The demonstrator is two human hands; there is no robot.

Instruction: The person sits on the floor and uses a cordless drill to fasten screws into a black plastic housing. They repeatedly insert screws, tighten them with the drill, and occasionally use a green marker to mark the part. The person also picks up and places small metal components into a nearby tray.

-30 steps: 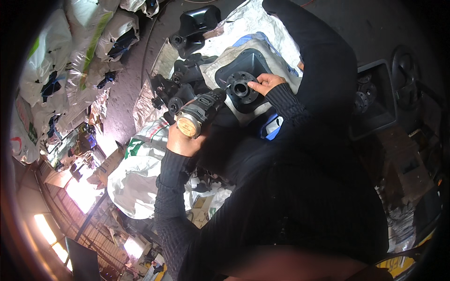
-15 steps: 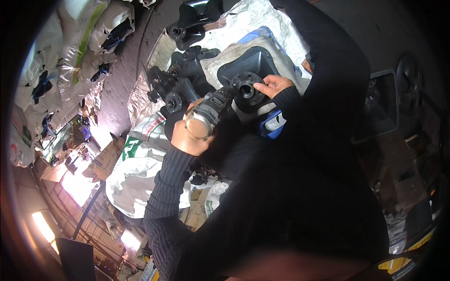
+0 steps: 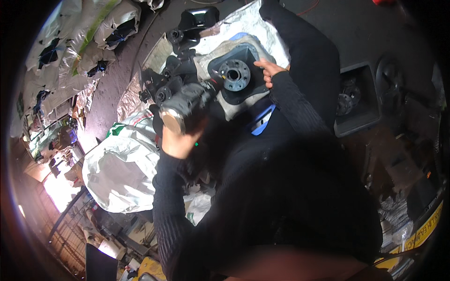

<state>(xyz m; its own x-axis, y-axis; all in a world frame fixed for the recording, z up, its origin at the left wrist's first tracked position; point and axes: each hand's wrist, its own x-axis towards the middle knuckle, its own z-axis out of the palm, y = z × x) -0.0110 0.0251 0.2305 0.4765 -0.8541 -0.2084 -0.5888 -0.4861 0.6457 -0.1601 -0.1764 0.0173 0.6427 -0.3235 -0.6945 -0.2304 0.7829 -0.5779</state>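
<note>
Head view | left hand (image 3: 177, 142) wrapped round drill (image 3: 191, 104) | right hand (image 3: 271, 72) half-curled by black housing (image 3: 256, 85), hold unclear

A: Viewpoint?
B: Left head-worn fisheye, looking steeply down past the wearer's torso (image 3: 290, 196).
A: Range?
B: Torso close, lower middle; power drill (image 3: 190, 103) farther, left of centre; floor (image 3: 349, 35) beyond; straight edges bow toward the rim.

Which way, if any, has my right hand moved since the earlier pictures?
Yes: judged against the round bolt-hole flange, your right hand has moved off it, rightward and up in the picture.
</note>
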